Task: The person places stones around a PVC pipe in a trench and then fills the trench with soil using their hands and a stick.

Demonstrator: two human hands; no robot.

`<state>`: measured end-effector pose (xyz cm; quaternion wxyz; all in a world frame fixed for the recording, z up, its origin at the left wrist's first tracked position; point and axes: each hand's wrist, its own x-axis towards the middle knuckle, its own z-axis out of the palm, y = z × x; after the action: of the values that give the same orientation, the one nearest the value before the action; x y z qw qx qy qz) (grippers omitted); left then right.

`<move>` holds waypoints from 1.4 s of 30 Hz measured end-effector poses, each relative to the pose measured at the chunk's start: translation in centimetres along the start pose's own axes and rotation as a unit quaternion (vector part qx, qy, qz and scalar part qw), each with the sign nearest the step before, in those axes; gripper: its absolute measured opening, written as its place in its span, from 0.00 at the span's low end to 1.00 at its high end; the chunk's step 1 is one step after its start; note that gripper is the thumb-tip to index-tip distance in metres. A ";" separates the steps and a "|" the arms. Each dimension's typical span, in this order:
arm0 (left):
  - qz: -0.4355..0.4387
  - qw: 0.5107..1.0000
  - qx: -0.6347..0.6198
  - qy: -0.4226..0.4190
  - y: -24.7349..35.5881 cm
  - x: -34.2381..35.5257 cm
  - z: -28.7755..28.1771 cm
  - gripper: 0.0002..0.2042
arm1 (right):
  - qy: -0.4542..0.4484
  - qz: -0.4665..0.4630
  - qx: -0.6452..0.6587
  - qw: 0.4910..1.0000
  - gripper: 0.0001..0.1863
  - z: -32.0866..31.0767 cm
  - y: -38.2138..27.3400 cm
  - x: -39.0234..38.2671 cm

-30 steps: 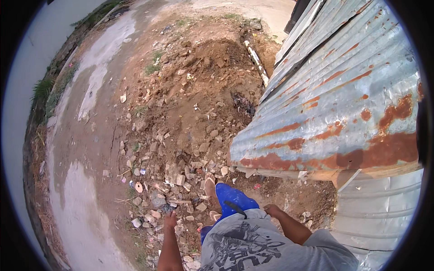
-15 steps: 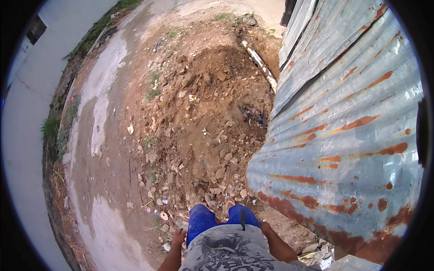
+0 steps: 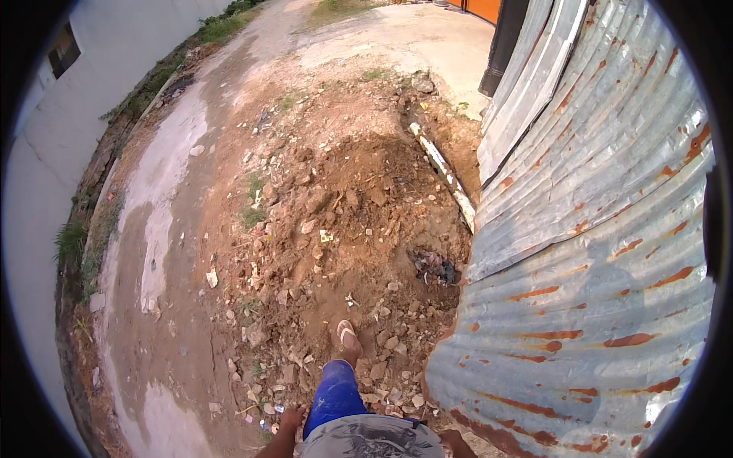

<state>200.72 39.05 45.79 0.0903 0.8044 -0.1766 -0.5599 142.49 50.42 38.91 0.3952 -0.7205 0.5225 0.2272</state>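
Note:
My left hand (image 3: 292,418) hangs low beside my blue-clad leg (image 3: 336,393), its fingers loosely bent and nothing visible in them. At the lower edge, on the other side of my grey shirt (image 3: 374,438), part of my right arm (image 3: 456,443) shows; the fingers there cannot be made out. One foot in a pale flip-flop (image 3: 347,333) is stretched forward on brown soil. Broken stones (image 3: 379,370) lie around that foot. Neither hand visibly touches anything on the ground.
A rusty corrugated metal sheet fence (image 3: 580,305) rises close on my right. Ahead lie a dirt mound (image 3: 359,179), a white pipe (image 3: 443,172) in a trench, and dark rubbish (image 3: 434,267). A worn track (image 3: 164,214) and a pale wall (image 3: 53,160) run along the left.
One leg has stepped forward, bringing the flip-flop into sight. Both arms have sunk toward the lower edge. The view has tilted up, showing more pale ground and an orange surface at the far end.

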 end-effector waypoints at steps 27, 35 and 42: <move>0.148 0.933 0.322 -0.054 49.1 25.5 -26.5 0.31 | 0.111 0.173 0.344 0.916 0.17 -63.5 -16.2 51.7; 0.059 0.998 0.007 0.027 63.6 31.8 -27.4 0.28 | 0.281 0.105 0.449 0.842 0.28 -89.2 -15.3 62.8; 0.049 0.998 0.020 -0.040 79.1 42.1 -33.3 0.28 | 0.246 0.237 0.315 0.885 0.23 -94.9 -16.6 70.6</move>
<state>230.39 -51.81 48.21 0.0950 0.7736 -0.2304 -0.5826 174.61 -64.30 47.64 0.3940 -0.4458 0.8024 -0.0471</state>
